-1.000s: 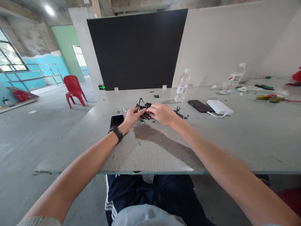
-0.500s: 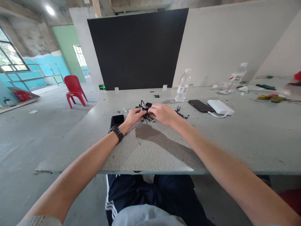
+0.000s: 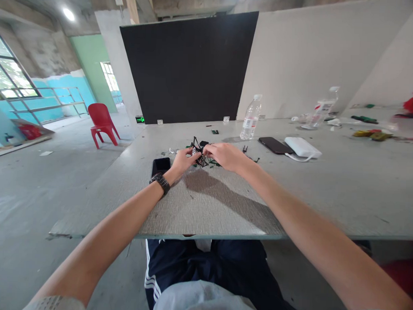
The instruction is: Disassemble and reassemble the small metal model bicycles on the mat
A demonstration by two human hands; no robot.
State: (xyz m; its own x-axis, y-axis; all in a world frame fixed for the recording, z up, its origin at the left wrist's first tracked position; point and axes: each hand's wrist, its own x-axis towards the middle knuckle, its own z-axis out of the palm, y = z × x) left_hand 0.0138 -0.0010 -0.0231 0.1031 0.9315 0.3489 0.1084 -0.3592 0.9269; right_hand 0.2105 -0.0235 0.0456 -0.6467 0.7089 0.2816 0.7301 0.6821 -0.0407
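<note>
A small black openwork piece that looks like a model bicycle [image 3: 202,160], with thin bars and a round part, is held just above the table. My left hand [image 3: 185,160] is closed on its left side, thumb and fingers pinching it. My right hand [image 3: 224,155] is closed at its upper right, fingertips together against it; whatever tiny part they may pinch is hidden. Thin black parts [image 3: 250,156] lie right of my right hand, partly covered by it. A silvery chain-like bit [image 3: 173,151] rests to the left. A black phone [image 3: 161,165] lies beside my left wrist.
On the table [image 3: 211,209], a water bottle [image 3: 250,118] stands behind my right hand. Farther right are a dark phone [image 3: 273,145], a white power bank [image 3: 302,148] and another bottle [image 3: 321,113]. A black panel [image 3: 192,68] rises at the back.
My right hand has shifted slightly at the model, and the forearm has moved a little, covering more of the black parts on the right. My left hand stays nearly still.
</note>
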